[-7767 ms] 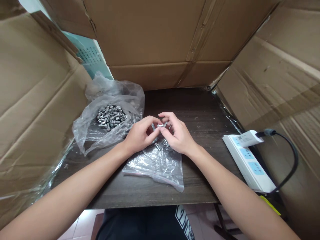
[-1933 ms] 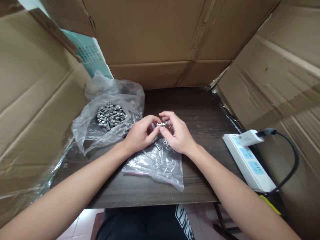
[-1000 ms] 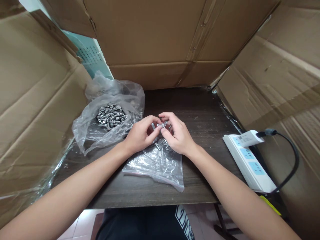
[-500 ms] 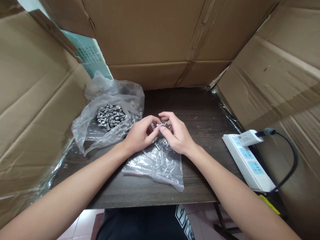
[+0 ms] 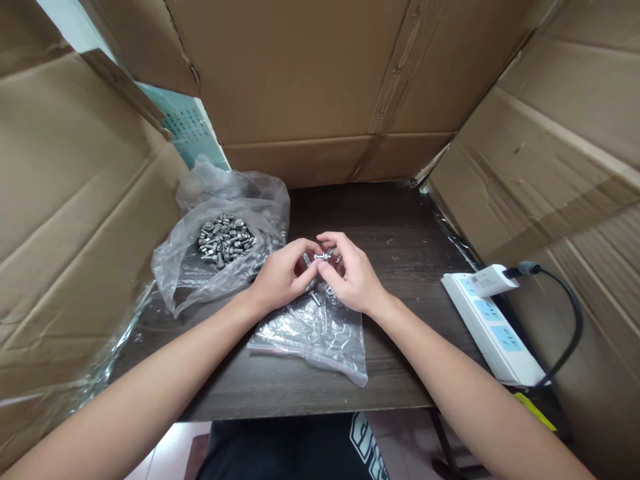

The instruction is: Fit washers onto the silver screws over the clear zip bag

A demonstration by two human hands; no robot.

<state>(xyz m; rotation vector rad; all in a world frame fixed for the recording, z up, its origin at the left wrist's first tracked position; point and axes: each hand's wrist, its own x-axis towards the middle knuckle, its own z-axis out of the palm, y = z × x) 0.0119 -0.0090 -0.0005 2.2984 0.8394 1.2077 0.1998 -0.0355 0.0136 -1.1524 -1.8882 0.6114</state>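
Observation:
Between my fingertips, above the middle of the table, is a small silver bolt (image 5: 323, 257) with what looks like a nut or washer on its shank. My left hand (image 5: 286, 275) pinches its left end. On the other end, the thumb and fingers of my right hand (image 5: 351, 273) are closed. Beneath both hands lies a flat clear zip bag (image 5: 315, 340). A loose bolt (image 5: 315, 299) and some nuts (image 5: 331, 293) rest on it, partly hidden by my hands.
An open plastic bag (image 5: 173, 280) at the left holds a heap of bolts (image 5: 226, 240). On the right lies a white power strip (image 5: 493, 333) with a plugged-in adapter (image 5: 493, 280) and black cable. Cardboard walls (image 5: 310, 80) enclose the dark wooden table (image 5: 395, 227) on three sides.
The camera view has shifted slightly, so everything sits a little lower. My hands keep their pinch on the bolt, with small finger movements around it.

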